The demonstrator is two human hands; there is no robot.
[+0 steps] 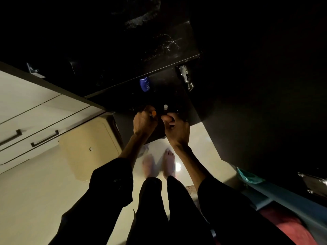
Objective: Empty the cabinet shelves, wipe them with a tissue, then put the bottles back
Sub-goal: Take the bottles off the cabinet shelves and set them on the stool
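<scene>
So it's really dark, but both my hands are up at the black cabinet shelf. My left hand is curled around a bottle with an orange cap, and my right hand is gripping a dark bottle with a white cap. They're side by side at the shelf's front edge. Further back in the cabinet a blue bottle sits alone. Can't make out anything else in there, too shadowy. Cream drawers are off to my left.
</scene>
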